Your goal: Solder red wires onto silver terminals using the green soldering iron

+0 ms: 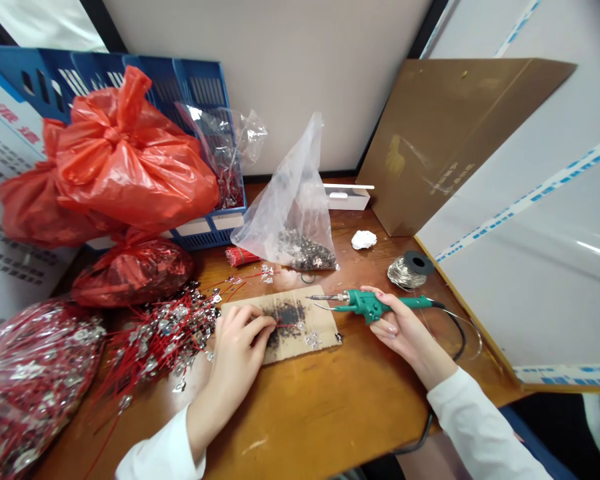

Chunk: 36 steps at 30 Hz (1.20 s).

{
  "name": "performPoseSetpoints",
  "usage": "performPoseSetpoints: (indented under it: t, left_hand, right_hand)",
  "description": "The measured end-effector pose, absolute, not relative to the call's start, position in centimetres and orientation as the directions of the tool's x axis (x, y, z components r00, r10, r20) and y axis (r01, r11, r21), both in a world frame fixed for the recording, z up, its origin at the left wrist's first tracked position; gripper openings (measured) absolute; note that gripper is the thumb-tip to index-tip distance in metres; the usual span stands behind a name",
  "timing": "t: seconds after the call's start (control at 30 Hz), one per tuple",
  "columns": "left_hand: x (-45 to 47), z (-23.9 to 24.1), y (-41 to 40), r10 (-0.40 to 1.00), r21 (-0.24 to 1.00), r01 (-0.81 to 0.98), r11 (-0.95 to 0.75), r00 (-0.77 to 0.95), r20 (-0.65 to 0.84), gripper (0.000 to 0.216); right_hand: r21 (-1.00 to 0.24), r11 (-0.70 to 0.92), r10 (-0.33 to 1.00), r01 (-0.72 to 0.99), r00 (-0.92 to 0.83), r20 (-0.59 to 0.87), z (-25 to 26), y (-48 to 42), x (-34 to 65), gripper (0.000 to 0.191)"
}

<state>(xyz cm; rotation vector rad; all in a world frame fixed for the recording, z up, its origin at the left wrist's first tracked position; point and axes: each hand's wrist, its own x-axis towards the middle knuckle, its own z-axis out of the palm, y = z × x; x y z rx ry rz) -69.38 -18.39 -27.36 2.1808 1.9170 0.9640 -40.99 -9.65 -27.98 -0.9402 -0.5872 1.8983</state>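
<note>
My left hand (pixel 237 350) rests on a scorched piece of cardboard (pixel 285 327) and pinches a short red wire (pixel 286 325) whose end lies by a small metal tab (pixel 300 325). My right hand (pixel 403 327) is wrapped round the green handle of a soldering iron (pixel 370 305), whose metal tip points left just above the cardboard's upper right edge. A thin strand of solder wire curves under the tip. A pile of red wires with metal tabs (pixel 163 333) lies just left of my left hand.
Red plastic bags (pixel 125 160) full of parts and a blue file rack (pixel 190 87) crowd the left. A clear bag of metal pieces (pixel 295 213), a solder spool (pixel 409 270), a white wad (pixel 364 239), a white box (pixel 347 197) and a leaning brown board (pixel 450 140) stand behind.
</note>
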Motion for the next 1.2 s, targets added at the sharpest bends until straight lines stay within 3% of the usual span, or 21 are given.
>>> performPoseSetpoints:
  t: [0.3, 0.5, 0.67, 0.77, 1.0, 1.2]
  left_hand:
    - [-69.3, -27.0, -18.5, 0.919, 0.476, 0.856, -0.201, -0.004, 0.394, 0.019]
    - [-70.8, -25.1, -20.9, 0.891, 0.503, 0.854, -0.133, -0.119, 0.438, 0.019]
    - [-76.5, -24.0, -25.2, 0.704, 0.455, 0.887, 0.083, -0.375, 0.603, 0.017]
    - [-79.4, -24.4, -26.5, 0.618, 0.426, 0.868, 0.256, -0.486, 0.618, 0.021]
    - [-80.0, -25.3, -26.0, 0.613, 0.430, 0.808, 0.404, -0.588, 0.528, 0.026]
    - [-80.1, -25.1, -26.4, 0.631, 0.418, 0.809, 0.413, -0.585, 0.509, 0.025]
  right_hand:
    - [-0.710, -0.486, 0.873, -0.509, -0.304, -0.381, -28.0, -9.6, -40.9, 0.026]
    - [-0.711, -0.498, 0.865, -0.496, -0.332, -0.375, -28.4, -9.7, -40.6, 0.028]
    - [-0.700, -0.506, 0.862, -0.503, -0.323, -0.391, -28.9, -9.5, -40.4, 0.030]
    - [-0.711, -0.497, 0.865, -0.497, -0.344, -0.364, -29.0, -9.3, -40.3, 0.025]
    - [-0.720, -0.479, 0.874, -0.502, -0.348, -0.339, -28.8, -9.3, -40.5, 0.023]
    - [-0.701, -0.481, 0.874, -0.527, -0.351, -0.335, -28.6, -9.5, -40.8, 0.022]
